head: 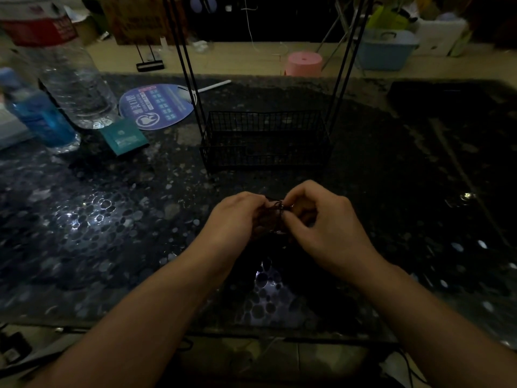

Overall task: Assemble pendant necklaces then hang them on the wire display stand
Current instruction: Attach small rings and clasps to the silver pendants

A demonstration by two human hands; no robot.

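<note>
Head cam, very dim. Progress looks early: wire display stand sits mid-table, basket base and two uprights visible, nothing hanging on the part in frame; top rail is out of shot, so can't confirm. Assembly step seems to be in hand, hanging not yet done.

Left hand and right hand meet just in front of the stand, above the dark speckled table. Both have fingers curled in, pinching a bundle of dark cord between them. Small glint at the right fingertips, maybe a pendant or ring; too dark to say. Cord loops trail down between the palms.

Left side of the table: clear water bottle, blue bottle, round printed fan, teal packet. All well apart from the work.
</note>
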